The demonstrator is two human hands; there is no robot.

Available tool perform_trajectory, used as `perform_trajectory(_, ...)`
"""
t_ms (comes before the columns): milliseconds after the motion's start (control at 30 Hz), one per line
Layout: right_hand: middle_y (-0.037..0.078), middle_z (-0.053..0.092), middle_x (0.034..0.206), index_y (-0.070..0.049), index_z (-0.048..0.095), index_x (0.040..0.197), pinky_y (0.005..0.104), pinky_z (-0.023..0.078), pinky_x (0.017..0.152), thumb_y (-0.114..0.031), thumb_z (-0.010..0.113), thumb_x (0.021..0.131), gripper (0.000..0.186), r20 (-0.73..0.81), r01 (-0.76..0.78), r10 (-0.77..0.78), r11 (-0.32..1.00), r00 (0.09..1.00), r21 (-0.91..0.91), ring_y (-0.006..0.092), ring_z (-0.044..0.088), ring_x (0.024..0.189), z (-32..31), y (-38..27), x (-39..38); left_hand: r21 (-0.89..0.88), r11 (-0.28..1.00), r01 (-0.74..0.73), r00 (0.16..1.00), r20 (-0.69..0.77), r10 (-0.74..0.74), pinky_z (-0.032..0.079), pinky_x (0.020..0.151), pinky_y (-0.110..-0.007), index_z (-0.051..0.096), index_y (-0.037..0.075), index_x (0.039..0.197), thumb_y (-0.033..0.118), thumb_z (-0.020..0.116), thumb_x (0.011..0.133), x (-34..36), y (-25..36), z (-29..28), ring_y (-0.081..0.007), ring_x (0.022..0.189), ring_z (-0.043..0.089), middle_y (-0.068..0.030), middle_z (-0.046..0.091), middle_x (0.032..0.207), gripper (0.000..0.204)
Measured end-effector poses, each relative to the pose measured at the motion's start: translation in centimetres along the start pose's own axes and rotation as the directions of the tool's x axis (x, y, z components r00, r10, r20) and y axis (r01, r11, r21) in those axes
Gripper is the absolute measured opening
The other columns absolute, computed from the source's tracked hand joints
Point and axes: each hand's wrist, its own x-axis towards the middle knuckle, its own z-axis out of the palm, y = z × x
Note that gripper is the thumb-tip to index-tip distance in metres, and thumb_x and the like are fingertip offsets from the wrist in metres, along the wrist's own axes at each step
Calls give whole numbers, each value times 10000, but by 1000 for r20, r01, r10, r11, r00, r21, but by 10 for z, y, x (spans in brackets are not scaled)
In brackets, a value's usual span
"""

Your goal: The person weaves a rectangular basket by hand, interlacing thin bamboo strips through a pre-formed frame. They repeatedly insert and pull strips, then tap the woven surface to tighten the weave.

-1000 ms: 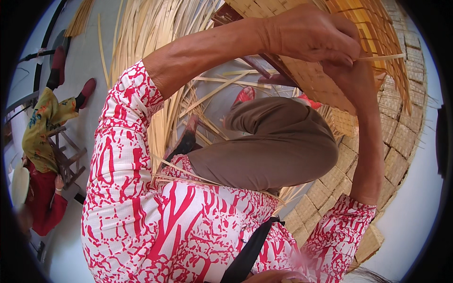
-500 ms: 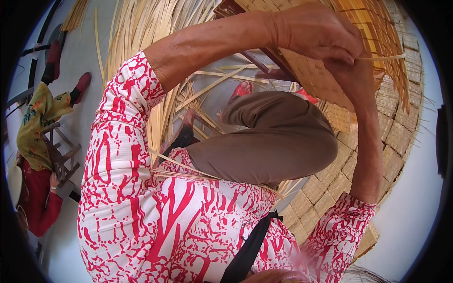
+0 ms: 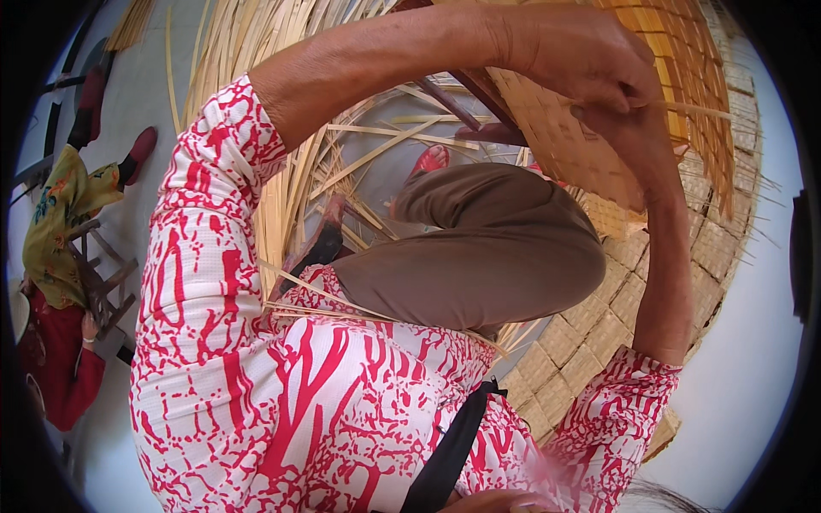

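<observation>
My left hand (image 3: 599, 73) pinches a thin pale bamboo strip (image 3: 710, 111), which sticks out to the right. Just below it and touching it, my right hand (image 3: 624, 132) is bent with fingers closed; what they grip is hidden by the hands. Both are at the upper right, in front of a woven bamboo panel (image 3: 539, 128) with upright loose ends (image 3: 701, 51). The panel rests against a dark wooden support (image 3: 475, 94). Loose strips (image 3: 231, 43) fan out left of it, and a few lie across my lap.
Flat woven squares (image 3: 581, 342) line the right side. My brown-trousered legs (image 3: 479, 274) are folded in the middle, near scattered strips (image 3: 376, 154). At far left another person (image 3: 60, 342) sits on a wooden stool (image 3: 107, 282), with a bundle of strips (image 3: 128, 26) above.
My hands stay together at the panel, with slight finger movement around the strip. My left forearm has risen a little, and the surroundings have shifted slightly left and up in the view.
</observation>
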Motion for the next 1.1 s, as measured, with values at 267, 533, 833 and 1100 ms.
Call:
perform_trajectory(267, 144, 699, 915, 35, 644, 1070, 323, 526, 746, -37, 691, 842, 244, -227, 201, -277, 930, 934, -307, 242, 698, 889, 12, 19, -8, 102, 990, -92, 977, 200, 70, 518, 622, -429, 659, 14, 796, 26, 697, 698, 10, 1, -10, -367, 771, 679, -153, 662, 838, 106)
perform_trajectory(533, 68, 681, 1086, 22, 650, 1163, 287, 527, 865, -15, 740, 838, 340, -51, -23, 19, 996, 999, -85, 144, 651, 1032, 4, 13, -6, 138, 983, 123, 944, 289, -159, 497, 589, -449, 690, 35, 734, 99, 683, 701, 17, -5, -6, -363, 690, 658, -164, 661, 726, 72)
perform_trajectory(833, 36, 643, 1084, -1, 622, 1218, 290, 502, 811, -46, 771, 808, 438, 12, 24, -26, 991, 1000, 131, 115, 618, 966, 5, 11, -7, 76, 983, 166, 946, 267, -181, 509, 612, -443, 760, 63, 841, 127, 668, 738, 13, 2, -10, -375, 712, 669, -186, 699, 797, 151)
perform_trajectory(1100, 91, 684, 1175, -3, 613, 1262, 335, 503, 928, -79, 792, 810, 491, 48, -133, 128, 985, 991, 109, 172, 639, 1097, -7, 7, -8, 131, 977, 171, 922, 329, -205, 508, 610, -455, 727, 4, 813, 69, 706, 703, 14, 1, 0, -390, 718, 674, -214, 678, 759, 129)
